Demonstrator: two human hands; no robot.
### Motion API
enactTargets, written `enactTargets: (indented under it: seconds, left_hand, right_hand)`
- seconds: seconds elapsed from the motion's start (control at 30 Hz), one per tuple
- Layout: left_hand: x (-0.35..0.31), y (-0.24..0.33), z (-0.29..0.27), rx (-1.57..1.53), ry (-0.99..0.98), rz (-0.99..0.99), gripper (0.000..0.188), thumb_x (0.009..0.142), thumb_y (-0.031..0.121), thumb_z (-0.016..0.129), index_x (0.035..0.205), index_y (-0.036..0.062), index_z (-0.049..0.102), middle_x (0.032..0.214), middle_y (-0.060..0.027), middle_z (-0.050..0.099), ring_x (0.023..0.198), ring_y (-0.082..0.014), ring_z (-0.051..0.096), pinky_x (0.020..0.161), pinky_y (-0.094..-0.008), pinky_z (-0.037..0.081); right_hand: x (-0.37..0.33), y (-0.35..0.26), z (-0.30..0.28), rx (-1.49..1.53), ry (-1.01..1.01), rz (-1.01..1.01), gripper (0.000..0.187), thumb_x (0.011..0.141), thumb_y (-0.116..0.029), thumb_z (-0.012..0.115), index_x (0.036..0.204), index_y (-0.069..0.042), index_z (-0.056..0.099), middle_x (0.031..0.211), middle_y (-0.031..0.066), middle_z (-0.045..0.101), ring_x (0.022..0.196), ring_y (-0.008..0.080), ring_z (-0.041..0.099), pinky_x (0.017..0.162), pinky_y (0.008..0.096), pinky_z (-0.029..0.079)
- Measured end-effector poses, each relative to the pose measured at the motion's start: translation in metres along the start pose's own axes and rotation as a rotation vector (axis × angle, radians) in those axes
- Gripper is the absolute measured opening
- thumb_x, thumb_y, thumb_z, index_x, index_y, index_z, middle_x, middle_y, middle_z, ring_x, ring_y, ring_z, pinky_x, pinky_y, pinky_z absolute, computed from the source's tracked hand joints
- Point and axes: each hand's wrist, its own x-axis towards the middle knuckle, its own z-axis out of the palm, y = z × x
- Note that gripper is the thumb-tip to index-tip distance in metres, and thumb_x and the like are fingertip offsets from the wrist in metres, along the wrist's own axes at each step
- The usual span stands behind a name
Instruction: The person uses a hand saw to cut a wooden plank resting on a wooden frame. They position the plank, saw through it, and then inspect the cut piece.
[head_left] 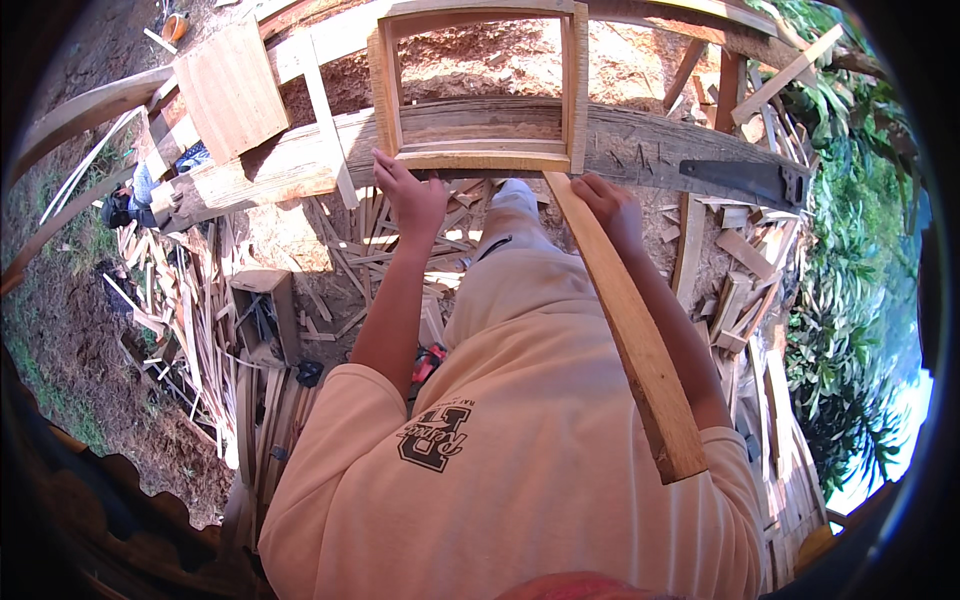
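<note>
bare ground [65, 335] strewn with wooden offcuts [188, 310] spreads out on both sides. across it runs the table [645, 140], a thick, weathered plank. a rectangular wooden frame [485, 161] rests on the middle of the table, its centre open to the plank and the sunlit soil beyond. a long wooden strip [625, 320] slants from just beside the frame's near right corner back toward the person's right shoulder. a flat wooden panel [232, 90] sits to the left, its lower edge over the table. a dark-bladed handsaw [735, 180] lies toward the table's right end, and a thin pale slat [325, 125] crosses between panel and frame. the right hand [608, 208] has its grip curled closed on the strip near its far end. the left hand [412, 195] touches the frame's near left corner, grip partly spread, fingertips against the side; whether it truly clasps the wood i cannot tell.
</note>
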Motion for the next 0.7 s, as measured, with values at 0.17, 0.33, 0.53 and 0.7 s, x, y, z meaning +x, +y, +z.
enactTargets:
  seconds: [0.17, 0.33, 0.53, 0.7]
  left_hand:
    - [-0.0007, -0.0014, 0.0001, -0.012, -0.019, -0.017, 0.105, 0.089, 0.011, 0.072, 0.160, -0.0155, -0.001, 0.162, -0.0399, 0.014, 0.152, -0.0531, 0.022, 0.127, -0.0515, 0.026]
    - [-0.0012, -0.0024, 0.0006, -0.019, -0.024, -0.027, 0.105, 0.088, 0.011, 0.071, 0.160, -0.0153, -0.001, 0.162, -0.0404, 0.013, 0.152, -0.0535, 0.021, 0.126, -0.0518, 0.026]
    - [-0.0010, -0.0004, -0.0004, -0.002, -0.014, -0.014, 0.103, 0.089, 0.012, 0.070, 0.159, -0.0176, 0.000, 0.162, -0.0395, 0.016, 0.152, -0.0521, 0.023, 0.127, -0.0509, 0.026]
    - [-0.0007, 0.0010, -0.0012, 0.003, -0.013, -0.017, 0.104, 0.090, 0.013, 0.070, 0.159, -0.0174, 0.000, 0.161, -0.0396, 0.016, 0.152, -0.0520, 0.024, 0.126, -0.0505, 0.027]
  right_hand:
    - [0.0003, -0.0010, -0.0009, -0.026, -0.011, -0.008, 0.013, 0.084, -0.012, 0.067, 0.097, -0.010, 0.063, 0.089, 0.0036, 0.062, 0.080, 0.0257, 0.069, 0.066, 0.0398, 0.055]
    - [-0.0001, 0.0008, 0.0005, -0.020, -0.002, -0.016, 0.013, 0.085, -0.011, 0.067, 0.097, -0.011, 0.064, 0.090, 0.0029, 0.063, 0.080, 0.0248, 0.069, 0.066, 0.0392, 0.055]
    - [0.0019, -0.0016, 0.0001, -0.020, 0.005, -0.017, 0.013, 0.085, -0.012, 0.066, 0.098, -0.011, 0.064, 0.092, 0.0030, 0.063, 0.081, 0.0252, 0.069, 0.067, 0.0394, 0.055]
    - [0.0010, -0.0009, 0.0008, -0.007, -0.006, -0.003, 0.013, 0.086, -0.013, 0.066, 0.098, -0.011, 0.064, 0.091, 0.0035, 0.062, 0.082, 0.0255, 0.069, 0.066, 0.0398, 0.055]
